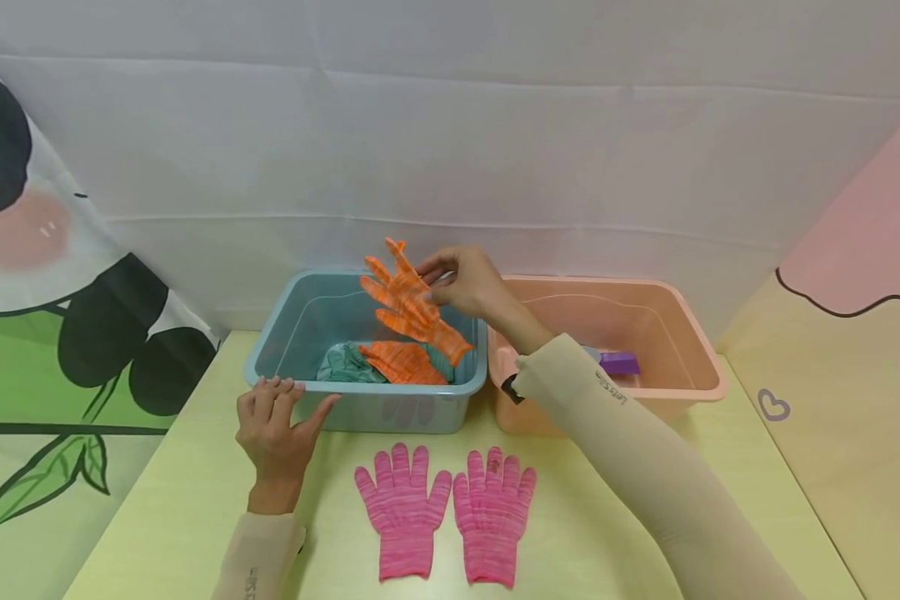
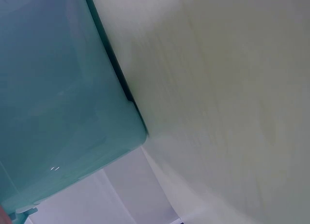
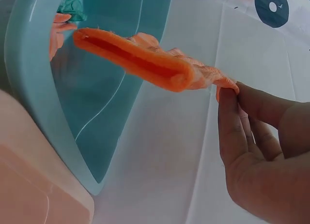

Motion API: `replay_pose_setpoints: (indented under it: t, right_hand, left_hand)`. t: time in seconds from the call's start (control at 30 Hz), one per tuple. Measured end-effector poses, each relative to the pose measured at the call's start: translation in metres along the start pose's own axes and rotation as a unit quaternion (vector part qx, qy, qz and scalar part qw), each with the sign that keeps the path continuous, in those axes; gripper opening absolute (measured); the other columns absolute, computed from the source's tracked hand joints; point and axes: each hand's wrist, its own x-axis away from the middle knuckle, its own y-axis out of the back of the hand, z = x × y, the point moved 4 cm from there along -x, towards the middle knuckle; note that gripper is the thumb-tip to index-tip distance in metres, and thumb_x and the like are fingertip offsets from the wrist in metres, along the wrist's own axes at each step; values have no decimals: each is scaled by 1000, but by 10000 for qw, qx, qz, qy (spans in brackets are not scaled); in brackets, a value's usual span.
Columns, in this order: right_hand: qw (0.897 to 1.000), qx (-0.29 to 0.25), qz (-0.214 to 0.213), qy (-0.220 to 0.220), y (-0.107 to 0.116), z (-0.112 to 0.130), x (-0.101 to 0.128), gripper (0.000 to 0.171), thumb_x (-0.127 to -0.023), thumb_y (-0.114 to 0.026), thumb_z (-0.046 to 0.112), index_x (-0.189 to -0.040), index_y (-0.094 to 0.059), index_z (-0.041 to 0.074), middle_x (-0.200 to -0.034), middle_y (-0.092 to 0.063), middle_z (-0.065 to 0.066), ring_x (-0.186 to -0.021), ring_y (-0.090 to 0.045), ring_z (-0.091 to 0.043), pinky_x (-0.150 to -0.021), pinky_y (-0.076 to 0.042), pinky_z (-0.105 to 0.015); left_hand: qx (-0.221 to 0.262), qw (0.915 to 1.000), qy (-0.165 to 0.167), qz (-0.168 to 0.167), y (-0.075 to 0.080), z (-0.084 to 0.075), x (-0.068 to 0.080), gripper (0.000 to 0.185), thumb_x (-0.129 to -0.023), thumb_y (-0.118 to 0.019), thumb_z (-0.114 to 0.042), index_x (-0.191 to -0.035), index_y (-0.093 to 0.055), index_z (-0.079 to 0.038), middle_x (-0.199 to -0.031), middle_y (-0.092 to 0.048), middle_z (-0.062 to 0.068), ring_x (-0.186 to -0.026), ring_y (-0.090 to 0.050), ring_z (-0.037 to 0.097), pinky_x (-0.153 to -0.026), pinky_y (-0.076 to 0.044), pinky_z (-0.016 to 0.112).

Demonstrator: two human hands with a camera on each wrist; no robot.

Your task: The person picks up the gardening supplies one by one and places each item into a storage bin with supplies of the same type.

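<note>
An orange striped knit glove [image 1: 407,298] hangs over the blue bin [image 1: 390,410], pinched by my right hand [image 1: 465,283] between thumb and fingertips. In the right wrist view the glove's open cuff [image 3: 135,62] faces the camera. My left hand [image 1: 276,429] rests on the bin's front rim near its left corner, fingers over the edge and thumb spread along it. Inside the bin lie another orange glove [image 1: 401,362] and green gloves [image 1: 345,364]. Two pink gloves, a left one [image 1: 403,512] and a right one [image 1: 493,521], lie flat side by side on the table, fingers pointing toward the bins.
A peach bin [image 1: 667,333] stands right beside the blue one, with a purple item [image 1: 619,363] inside, partly hidden by my right sleeve. Behind both bins rises a white cloth wall [image 1: 450,142]. Printed panels flank the pale yellow table [image 1: 172,508].
</note>
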Motion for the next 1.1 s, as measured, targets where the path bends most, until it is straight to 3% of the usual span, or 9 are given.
replay_pose_setpoints:
  t: [0.23,0.43,0.53,0.67,0.77,0.93,1.1]
  right_hand:
    - [9996,-227,85,-120,-3,0,-2,33,-93,-74,-9,-124,-74,1,-115,-72,-16,-96,-74,-30,-85,-64,-42]
    - [9998,-172,101,-92,-4,2,-2,33,-93,-75,-8,-124,-74,3,-115,-73,-14,-96,-75,-29,-81,-63,-35]
    - [10000,65,4,-7,-3,3,-3,33,-93,-75,-7,-124,-75,4,-116,-75,-13,-101,-75,-28,-85,-62,-35]
    - [9995,253,-145,113,-2,3,-3,31,-93,-75,-8,-122,-76,4,-115,-77,-12,-105,-75,-28,-91,-61,-37]
    - [9994,236,-176,175,-1,3,-2,31,-93,-75,-8,-122,-76,4,-114,-77,-13,-106,-74,-29,-92,-62,-39]
    - [9992,259,-169,245,2,2,3,30,-95,-74,-7,-123,-75,4,-116,-77,-12,-108,-74,-29,-94,-61,-38]
    - [9991,182,-209,333,7,-3,10,31,-94,-73,-8,-123,-74,3,-117,-77,-13,-108,-74,-30,-93,-61,-38]
  left_hand:
    - [37,10000,-11,-74,-1,0,1,73,-90,-72,-68,-92,-78,4,-90,-74,21,-86,-65,44,-99,-59,43]
    - [45,9999,-36,-140,-3,-1,3,73,-90,-72,-69,-90,-78,4,-88,-74,21,-85,-65,45,-88,-62,54]
    - [117,9997,-56,-202,-4,-1,4,72,-89,-73,-68,-89,-78,4,-87,-74,22,-84,-65,45,-99,-59,42]
    - [192,9995,-77,-228,-6,-1,4,72,-90,-73,-67,-89,-77,5,-87,-74,22,-84,-64,45,-111,-47,26]
    - [152,9997,-59,-183,-6,-1,4,72,-90,-73,-68,-90,-78,4,-88,-74,21,-85,-65,45,-106,-54,34]
    - [108,9999,-38,-124,-7,-2,3,73,-90,-72,-68,-91,-78,4,-89,-74,21,-86,-66,45,-84,-63,57]
    - [122,9999,-38,-106,-8,-2,3,73,-90,-72,-68,-92,-78,5,-89,-74,21,-86,-66,45,-93,-61,51]
